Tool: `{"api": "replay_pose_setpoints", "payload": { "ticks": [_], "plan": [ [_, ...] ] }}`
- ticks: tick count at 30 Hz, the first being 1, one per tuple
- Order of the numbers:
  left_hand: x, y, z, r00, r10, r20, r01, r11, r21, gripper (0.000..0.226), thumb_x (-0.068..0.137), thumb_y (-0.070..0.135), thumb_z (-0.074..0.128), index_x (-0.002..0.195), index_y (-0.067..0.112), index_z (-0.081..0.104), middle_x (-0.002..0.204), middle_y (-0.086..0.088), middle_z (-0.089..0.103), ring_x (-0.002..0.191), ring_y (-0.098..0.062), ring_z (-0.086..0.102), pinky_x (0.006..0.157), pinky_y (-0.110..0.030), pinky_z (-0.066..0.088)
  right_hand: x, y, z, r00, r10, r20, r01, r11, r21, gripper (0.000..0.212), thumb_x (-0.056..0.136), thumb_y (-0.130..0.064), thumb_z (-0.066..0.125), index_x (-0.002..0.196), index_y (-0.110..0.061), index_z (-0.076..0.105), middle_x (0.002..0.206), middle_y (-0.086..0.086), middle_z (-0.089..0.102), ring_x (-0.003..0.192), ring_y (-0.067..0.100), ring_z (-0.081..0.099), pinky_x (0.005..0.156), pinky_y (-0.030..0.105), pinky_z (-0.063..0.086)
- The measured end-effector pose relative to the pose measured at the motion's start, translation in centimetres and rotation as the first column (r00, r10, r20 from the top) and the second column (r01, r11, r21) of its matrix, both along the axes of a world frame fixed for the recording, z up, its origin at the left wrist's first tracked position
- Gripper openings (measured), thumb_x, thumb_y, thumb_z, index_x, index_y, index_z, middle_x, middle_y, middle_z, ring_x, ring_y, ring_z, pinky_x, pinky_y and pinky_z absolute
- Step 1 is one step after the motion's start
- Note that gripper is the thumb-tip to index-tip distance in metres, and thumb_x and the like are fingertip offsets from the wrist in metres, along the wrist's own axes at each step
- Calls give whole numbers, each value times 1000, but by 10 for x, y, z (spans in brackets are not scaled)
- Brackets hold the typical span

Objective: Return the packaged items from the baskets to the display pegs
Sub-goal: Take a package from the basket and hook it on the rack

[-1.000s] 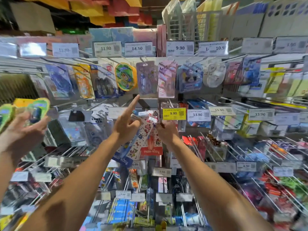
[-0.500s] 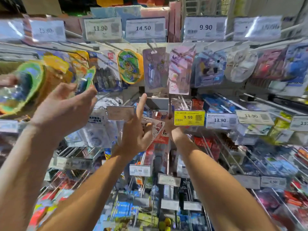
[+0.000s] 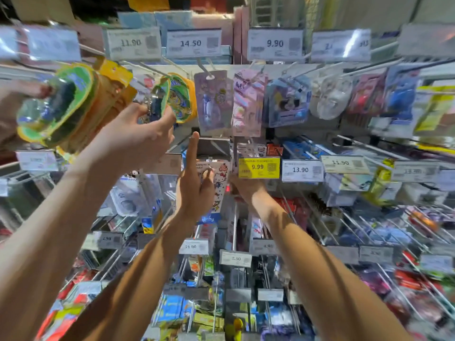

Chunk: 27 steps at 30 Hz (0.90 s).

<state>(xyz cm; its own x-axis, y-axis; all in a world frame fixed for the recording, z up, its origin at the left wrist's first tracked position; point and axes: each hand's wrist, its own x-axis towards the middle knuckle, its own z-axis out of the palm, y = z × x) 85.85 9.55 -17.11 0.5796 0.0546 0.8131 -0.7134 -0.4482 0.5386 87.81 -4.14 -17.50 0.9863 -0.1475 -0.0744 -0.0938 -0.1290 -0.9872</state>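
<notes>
A white cartoon-cat printed package [image 3: 219, 179] is at the peg beside the yellow 9.99 price tag [image 3: 259, 167]. My left hand [image 3: 194, 190] holds its left side, thumb pressed on the front and index finger pointing straight up. My right hand [image 3: 246, 188] grips the package's right edge just under the yellow tag; its fingertips are hidden behind the package. Another person's hand [image 3: 138, 141] comes in from the left, holding a round green blister pack [image 3: 160, 102] up near the matching green pack [image 3: 182, 99] on the upper peg.
A stack of green and yellow blister packs [image 3: 66, 107] is held at the far left by another hand. Metal pegs with hanging packs and price tags [image 3: 194, 43] fill the wall in rows above, beside and below my hands.
The other person's hand has carried a green pack rightward and upward toward the upper pegs. My two hands stay on the cat-printed package at the peg; the view has moved closer.
</notes>
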Motion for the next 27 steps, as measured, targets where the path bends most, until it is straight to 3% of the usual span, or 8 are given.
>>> {"api": "replay_pose_setpoints", "payload": {
  "ticks": [2,6,9,11,13,16,20,27],
  "plan": [
    [2,3,-2,1000,1,-9,-2,1000,-10,80,91,-3,54,161,20,21,152,44,26,81,-39,69,53,-28,43,-16,-7,-2,987,158,-7,-154,971,183,29,106,-22,44,88,-16,66,77,1,72,71,17,67,66,29,49],
    [7,-1,-5,998,-39,50,41,998,-48,76,91,-4,48,160,12,22,164,22,23,144,-33,42,94,-59,51,-34,-25,-15,975,214,64,-220,971,93,31,104,-13,43,122,-6,68,112,6,69,91,13,66,76,24,51],
    [7,-6,-5,999,-43,-7,42,997,-64,85,86,-12,43,161,23,20,166,10,25,130,-61,43,96,-77,39,-46,-25,-12,955,255,150,-243,966,-91,25,104,0,45,121,7,60,123,23,67,102,19,64,73,15,51],
    [6,-14,-4,1000,-22,-15,20,994,-106,84,86,-17,40,159,20,21,164,15,22,145,-42,36,104,-74,34,-53,-23,-7,920,350,178,-324,932,-161,20,101,-3,53,113,12,60,110,34,63,89,19,62,66,16,49],
    [9,-18,-4,1000,7,-3,-7,989,-148,81,83,-24,38,156,6,23,161,11,21,151,-6,23,115,-63,32,-57,-19,-3,899,403,169,-354,899,-258,11,101,-8,57,100,2,62,86,16,65,72,10,61,61,11,47],
    [4,-11,-3,998,51,-26,-52,998,-47,93,74,-19,38,160,11,19,162,7,24,135,10,39,110,-55,43,-42,-12,-10,939,309,152,-235,897,-374,28,106,-16,48,78,-15,46,66,-4,43,57,9,40,47,9,33],
    [-5,-8,-3,974,203,-95,-200,979,47,97,79,-10,49,161,30,15,157,-8,40,95,-22,51,68,-46,54,-20,-11,-19,963,227,147,-156,909,-386,30,107,-18,44,78,-13,47,65,0,41,58,14,36,51,28,30],
    [17,-13,-16,951,303,-59,-291,944,154,90,94,15,59,161,22,-1,163,-13,26,138,-34,41,92,-53,48,18,-7,-20,989,110,100,-83,966,-244,36,104,-8,45,72,-24,41,71,-7,41,64,6,37,59,13,34]
  ]
}}
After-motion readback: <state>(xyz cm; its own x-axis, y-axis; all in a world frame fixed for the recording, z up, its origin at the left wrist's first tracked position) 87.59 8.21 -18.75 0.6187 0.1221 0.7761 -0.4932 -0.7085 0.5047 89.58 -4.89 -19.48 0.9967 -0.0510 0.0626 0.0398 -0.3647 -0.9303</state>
